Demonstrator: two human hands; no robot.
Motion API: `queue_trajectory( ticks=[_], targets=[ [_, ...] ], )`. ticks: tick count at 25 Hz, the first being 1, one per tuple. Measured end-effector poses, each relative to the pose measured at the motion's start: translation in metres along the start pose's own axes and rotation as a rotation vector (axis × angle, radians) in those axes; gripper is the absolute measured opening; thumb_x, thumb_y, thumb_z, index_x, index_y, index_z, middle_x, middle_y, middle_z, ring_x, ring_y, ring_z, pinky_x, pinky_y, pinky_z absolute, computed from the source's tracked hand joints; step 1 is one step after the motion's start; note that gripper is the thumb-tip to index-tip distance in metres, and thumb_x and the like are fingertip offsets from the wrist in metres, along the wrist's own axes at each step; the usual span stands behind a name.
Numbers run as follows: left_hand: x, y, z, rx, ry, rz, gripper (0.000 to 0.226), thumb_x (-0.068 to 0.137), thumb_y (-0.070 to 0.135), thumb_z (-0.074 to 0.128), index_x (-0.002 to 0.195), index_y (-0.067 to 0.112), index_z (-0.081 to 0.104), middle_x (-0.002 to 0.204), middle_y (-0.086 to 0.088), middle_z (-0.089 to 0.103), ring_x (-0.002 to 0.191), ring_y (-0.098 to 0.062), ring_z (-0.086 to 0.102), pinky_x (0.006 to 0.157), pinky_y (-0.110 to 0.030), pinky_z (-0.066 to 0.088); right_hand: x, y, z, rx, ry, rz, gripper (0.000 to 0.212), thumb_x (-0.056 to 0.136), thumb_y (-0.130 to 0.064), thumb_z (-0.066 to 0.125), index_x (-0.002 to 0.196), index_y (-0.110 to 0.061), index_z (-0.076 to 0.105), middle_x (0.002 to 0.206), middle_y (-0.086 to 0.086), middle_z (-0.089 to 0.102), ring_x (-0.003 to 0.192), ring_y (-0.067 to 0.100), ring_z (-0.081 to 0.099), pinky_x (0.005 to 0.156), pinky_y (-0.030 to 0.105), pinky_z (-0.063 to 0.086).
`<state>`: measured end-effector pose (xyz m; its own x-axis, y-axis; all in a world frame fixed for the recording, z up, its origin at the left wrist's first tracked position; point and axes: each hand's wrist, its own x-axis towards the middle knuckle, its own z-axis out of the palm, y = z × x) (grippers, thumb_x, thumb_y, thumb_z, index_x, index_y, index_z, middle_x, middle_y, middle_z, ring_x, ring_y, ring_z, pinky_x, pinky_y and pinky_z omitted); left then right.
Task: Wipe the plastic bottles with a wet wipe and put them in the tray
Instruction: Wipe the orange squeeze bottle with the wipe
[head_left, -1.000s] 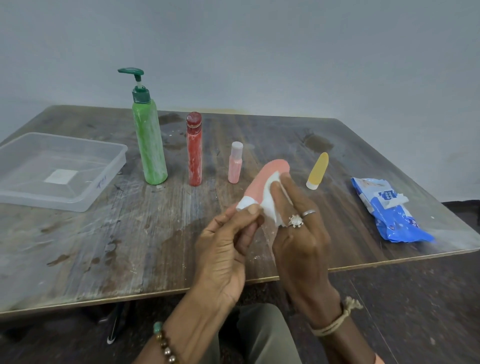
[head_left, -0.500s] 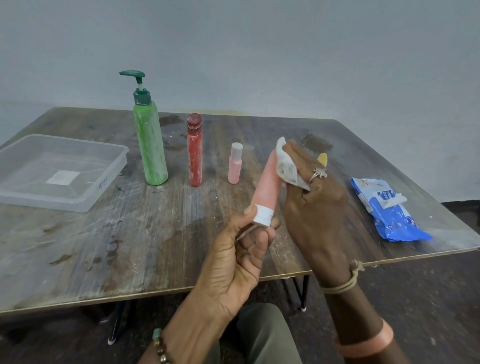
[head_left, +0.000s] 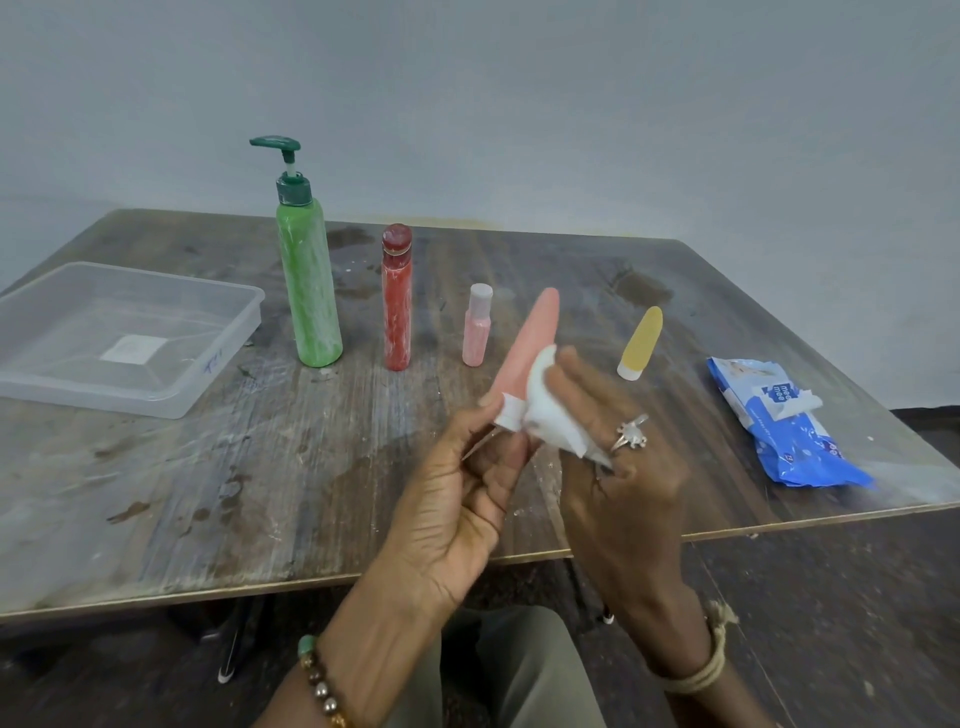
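1. Left hand (head_left: 457, 499) pinches the salmon-pink tube bottle (head_left: 530, 343) at its white cap end. It's held up over the near-middle of the table (head_left: 260, 493), tip tilted toward the far side.
2. Right hand (head_left: 618, 467) grips the crumpled wet wipe (head_left: 550, 415) and presses it on the tube's right side, just above the cap.
3. Standing in a row behind, left to right: green pump bottle (head_left: 310, 291), red bottle (head_left: 397, 306), small pink bottle (head_left: 477, 332), yellow bottle (head_left: 641, 343).
4. Clear tray (head_left: 218, 374) sits at the left, blue wipes pack (head_left: 789, 431) at the right.
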<state>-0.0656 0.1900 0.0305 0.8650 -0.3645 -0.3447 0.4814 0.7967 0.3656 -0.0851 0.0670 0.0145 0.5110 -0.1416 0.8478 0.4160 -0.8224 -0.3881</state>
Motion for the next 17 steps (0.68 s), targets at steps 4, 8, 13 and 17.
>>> queue_trajectory(
  ticks=[4,8,13,17],
  targets=[
    [-0.002,-0.007,0.003,0.084,0.007,0.128,0.016,0.067,0.006,0.074,0.081,0.003,0.078,0.09,-0.016,0.076,0.074,-0.016,0.075,0.06,-0.02,0.059,0.003,-0.012,0.007,-0.046,0.03,-0.035,0.036,0.083,0.014,0.066,0.117,0.003,0.068,0.123,0.017,0.063,0.114,0.019,0.059,0.101,0.013,0.041],
    [0.001,-0.009,-0.003,0.29,0.049,0.316,0.04,0.051,0.004,0.081,0.091,0.004,0.074,0.089,-0.011,0.077,0.08,-0.018,0.073,0.071,-0.023,0.06,0.024,-0.006,-0.003,-0.163,0.052,-0.066,0.035,0.084,0.013,0.054,0.114,0.004,0.069,0.12,0.021,0.064,0.105,0.022,0.057,0.085,0.025,0.052],
    [0.001,-0.01,-0.007,0.451,0.084,0.566,0.041,0.054,-0.005,0.084,0.093,0.0,0.072,0.082,-0.009,0.077,0.078,-0.017,0.072,0.069,-0.024,0.06,0.041,-0.01,-0.005,-0.346,-0.219,-0.242,0.04,0.095,-0.008,0.043,0.13,0.004,0.058,0.134,0.019,0.057,0.119,0.035,0.056,0.095,0.043,0.052],
    [0.003,-0.007,-0.011,0.442,0.082,0.608,0.039,0.057,-0.009,0.08,0.093,0.003,0.073,0.08,-0.007,0.077,0.075,-0.015,0.073,0.065,-0.021,0.058,0.024,-0.009,-0.006,-0.341,-0.383,-0.449,0.038,0.092,-0.009,0.047,0.123,0.005,0.063,0.132,0.019,0.06,0.12,0.038,0.057,0.091,0.048,0.054]
  ],
)
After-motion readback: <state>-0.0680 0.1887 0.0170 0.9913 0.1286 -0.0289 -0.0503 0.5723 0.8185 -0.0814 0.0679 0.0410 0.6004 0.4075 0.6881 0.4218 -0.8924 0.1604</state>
